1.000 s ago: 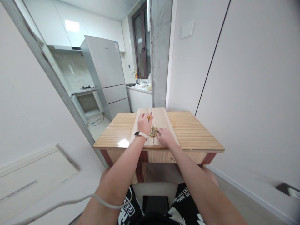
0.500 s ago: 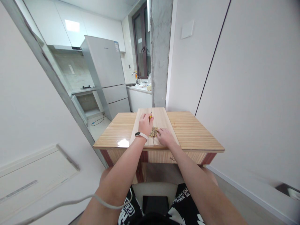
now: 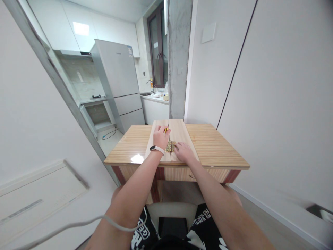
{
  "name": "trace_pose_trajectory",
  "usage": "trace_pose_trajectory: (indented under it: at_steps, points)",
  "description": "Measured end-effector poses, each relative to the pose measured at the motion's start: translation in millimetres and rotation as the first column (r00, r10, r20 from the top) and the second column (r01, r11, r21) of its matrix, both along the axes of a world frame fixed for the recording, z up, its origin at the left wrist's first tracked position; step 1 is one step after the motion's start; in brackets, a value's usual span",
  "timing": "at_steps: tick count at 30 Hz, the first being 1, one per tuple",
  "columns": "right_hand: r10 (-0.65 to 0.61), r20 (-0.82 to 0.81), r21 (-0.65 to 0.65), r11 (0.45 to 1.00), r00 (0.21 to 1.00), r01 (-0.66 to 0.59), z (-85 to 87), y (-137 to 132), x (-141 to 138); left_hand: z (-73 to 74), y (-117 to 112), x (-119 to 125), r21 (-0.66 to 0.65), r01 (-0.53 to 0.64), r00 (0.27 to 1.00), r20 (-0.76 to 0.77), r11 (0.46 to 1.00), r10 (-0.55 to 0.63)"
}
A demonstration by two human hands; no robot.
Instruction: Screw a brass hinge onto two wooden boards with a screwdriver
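Two pale wooden boards (image 3: 179, 125) lie side by side on the table, with a narrow seam between them. A brass hinge (image 3: 171, 147) lies open across that seam near its front end. My left hand (image 3: 160, 136), wearing a pale wristband, is closed around what looks like a screwdriver (image 3: 166, 130) with a yellow and dark handle; most of it is hidden by the fingers. This hand is just beyond the hinge. The fingers of my right hand (image 3: 183, 152) are bent together at the hinge's right leaf, and the fingertips rest on it.
The wooden table (image 3: 215, 146) extends to both sides of the boards, with a drawer front below. A pale cable (image 3: 78, 224) runs across my left forearm. Behind stand a grey column (image 3: 178, 62) and a refrigerator (image 3: 118, 69). White walls flank the table.
Both hands stay almost in place. The handle in my left hand has turned slightly, and the view has shifted a little.
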State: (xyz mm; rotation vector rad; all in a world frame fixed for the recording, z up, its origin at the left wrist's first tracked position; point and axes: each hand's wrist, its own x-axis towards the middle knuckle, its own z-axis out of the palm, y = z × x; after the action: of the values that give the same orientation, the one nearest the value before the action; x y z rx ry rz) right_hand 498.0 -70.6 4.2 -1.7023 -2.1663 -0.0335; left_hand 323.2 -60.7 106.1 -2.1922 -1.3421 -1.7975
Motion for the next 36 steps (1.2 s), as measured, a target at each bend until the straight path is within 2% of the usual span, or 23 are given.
trace_pose_trajectory:
  at_steps: [11, 18, 26, 36]
  points:
    - [-0.003, -0.014, 0.019, 1.0, 1.0, 0.003, -3.3, 2.1, 0.2, -1.0, 1.6, 0.0, 0.002, 0.003, 1.0, -0.005, 1.0, -0.003]
    - [-0.017, -0.012, 0.01, 1.0, 1.0, 0.017, -2.8, 2.2, 0.0, -0.7, 0.5, 0.1, 0.018, 0.075, 0.997, -0.035, 0.997, -0.074]
    - [-0.012, -0.003, -0.004, 1.0, 1.0, 0.012, 2.2, -1.2, -0.8, 3.9, -0.8, -1.2, 0.003, 0.04, 0.999, -0.008, 0.999, -0.04]
    - [-0.013, 0.0, -0.002, 1.0, 1.0, 0.013, 4.3, -2.8, -1.7, 1.9, 0.3, -0.9, -0.002, 0.009, 1.0, -0.025, 1.0, -0.009]
